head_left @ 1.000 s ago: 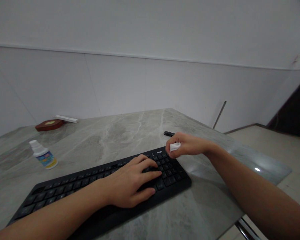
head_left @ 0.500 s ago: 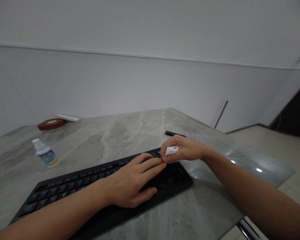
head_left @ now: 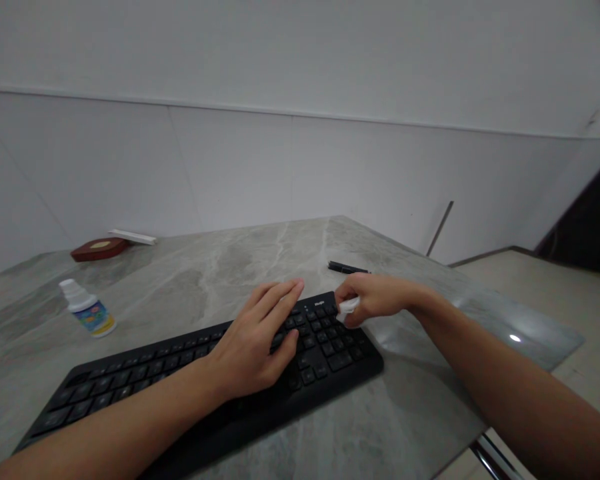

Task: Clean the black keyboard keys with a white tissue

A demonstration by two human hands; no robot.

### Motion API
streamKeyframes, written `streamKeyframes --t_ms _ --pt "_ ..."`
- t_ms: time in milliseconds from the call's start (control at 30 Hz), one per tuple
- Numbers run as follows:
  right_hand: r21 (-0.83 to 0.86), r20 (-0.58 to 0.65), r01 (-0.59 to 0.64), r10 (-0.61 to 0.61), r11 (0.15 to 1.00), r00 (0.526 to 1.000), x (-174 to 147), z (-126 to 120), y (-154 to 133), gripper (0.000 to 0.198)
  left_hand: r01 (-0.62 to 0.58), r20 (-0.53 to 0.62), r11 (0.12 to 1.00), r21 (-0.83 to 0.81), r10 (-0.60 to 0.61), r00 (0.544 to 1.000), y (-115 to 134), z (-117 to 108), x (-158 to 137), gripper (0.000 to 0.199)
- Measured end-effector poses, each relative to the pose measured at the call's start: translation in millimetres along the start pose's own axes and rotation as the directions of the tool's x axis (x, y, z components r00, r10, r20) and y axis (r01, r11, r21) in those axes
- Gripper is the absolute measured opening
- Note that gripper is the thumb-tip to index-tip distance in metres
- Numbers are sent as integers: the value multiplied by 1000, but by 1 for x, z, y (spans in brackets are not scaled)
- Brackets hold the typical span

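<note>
A black keyboard [head_left: 330, 353] lies at an angle on the grey marbled table. Over its middle rests my left hand [head_left: 257, 343], open, with fingers stretched toward the back edge and the thumb apart. My right hand [head_left: 373, 297] is closed around a crumpled white tissue or cloth [head_left: 349, 308] at the keyboard's back right corner. The number keys between the two hands show plainly. My left hand and forearm hide many of the keys in the middle and front.
A small white bottle [head_left: 89, 310] with a blue and yellow label stands left of the keyboard. Behind my right hand lies a black pen-like object [head_left: 347, 268]. A red-brown case [head_left: 100, 249] and a white strip [head_left: 133, 237] sit near the wall. The table's edge runs along the right.
My left hand has drawn back to the left, away from my right hand, uncovering the number keys. My right hand has shifted slightly right, still holding the white tissue or cloth.
</note>
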State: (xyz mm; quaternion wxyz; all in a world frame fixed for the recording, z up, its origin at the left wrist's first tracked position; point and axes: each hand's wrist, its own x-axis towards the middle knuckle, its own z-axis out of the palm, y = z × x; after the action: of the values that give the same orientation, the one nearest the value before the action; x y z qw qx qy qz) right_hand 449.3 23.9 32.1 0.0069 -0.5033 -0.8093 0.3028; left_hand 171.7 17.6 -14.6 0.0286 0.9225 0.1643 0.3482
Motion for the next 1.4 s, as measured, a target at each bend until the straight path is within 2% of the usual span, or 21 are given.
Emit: streamKeyframes --t_ms 67,133,200,267,333,400,467,533,567,600,667,700,767,867,967,1033,1100,1167,1267,1333,1400 --pt "10 83 18 -19 1000 996 -1 0 -1 20 23 23 1000 1 -23 999 -2 1 0 66" --pt "-35 52 14 -12 999 999 0 -1 0 20 32 47 999 0 -32 998 -2 2 -1 65" --pt "-118 -137 -26 10 993 991 2 -2 3 17 27 62 1000 -5 -26 998 -2 3 -1 63" --pt "-162 -346 -59 -1 985 938 4 -2 5 15 17 70 1000 -8 -16 997 -2 4 0 61" --pt "-125 -402 -14 -38 992 915 3 -2 6 15 10 75 1000 -8 -9 997 -1 3 0 58" --pt "-27 -308 71 -76 997 948 2 0 3 16 7 87 1000 -7 -7 996 0 3 0 56" --pt "44 -139 134 -127 990 982 1 3 -2 17 8 104 1000 -10 -7 995 0 2 1 54" --pt "11 -52 153 -153 988 987 1 7 -7 16 9 120 1000 -12 -7 993 -1 2 1 52" --pt "-48 -90 140 -144 989 986 2 8 -8 14 9 126 1000 -14 -7 992 -1 2 2 51" --pt "-114 -180 107 -126 988 976 3 9 -8 13 10 129 1000 -16 -7 992 -1 2 2 50" --pt "-196 -398 26 -104 980 911 5 8 -5 13 11 128 1000 -24 -8 992 -1 2 1 52" --pt "-204 -471 11 -108 979 876 6 7 -4 14 13 127 1000 -27 -10 992 -1 2 1 53" --pt "-167 -516 55 -135 984 846 6 5 -1 17 20 131 999 -28 -16 991 0 2 0 54" --pt "-45 -435 176 -178 983 882 5 6 -3 22 26 139 999 -27 -22 990 1 2 1 54" --pt "38 -195 217 -205 976 959 4 10 -7 21 40 141 999 -30 -36 989 1 1 2 54" --pt "9 -63 189 -188 982 980 5 11 -7 18 50 154 998 -32 -44 987 0 1 1 55" --pt "-80 -64 129 -134 988 989 5 9 -6 17 52 187 998 -32 -45 981 -1 2 0 57" --pt "-183 -164 44 -75 982 984 4 6 -3 15 47 256 998 -34 -37 966 -2 3 -2 62" --pt "-254 -243 -20 -44 967 969 3 2 -2 12 49 441 998 -31 -30 897 -2 2 -2 65" --pt "-220 -174 0 -40 976 984 1 2 -2 12 73 564 997 -11 -54 824 0 -1 0 64" --pt "-168 -55 35 -45 985 997 1 2 -4 13 102 636 995 24 -94 766 2 -3 3 64"
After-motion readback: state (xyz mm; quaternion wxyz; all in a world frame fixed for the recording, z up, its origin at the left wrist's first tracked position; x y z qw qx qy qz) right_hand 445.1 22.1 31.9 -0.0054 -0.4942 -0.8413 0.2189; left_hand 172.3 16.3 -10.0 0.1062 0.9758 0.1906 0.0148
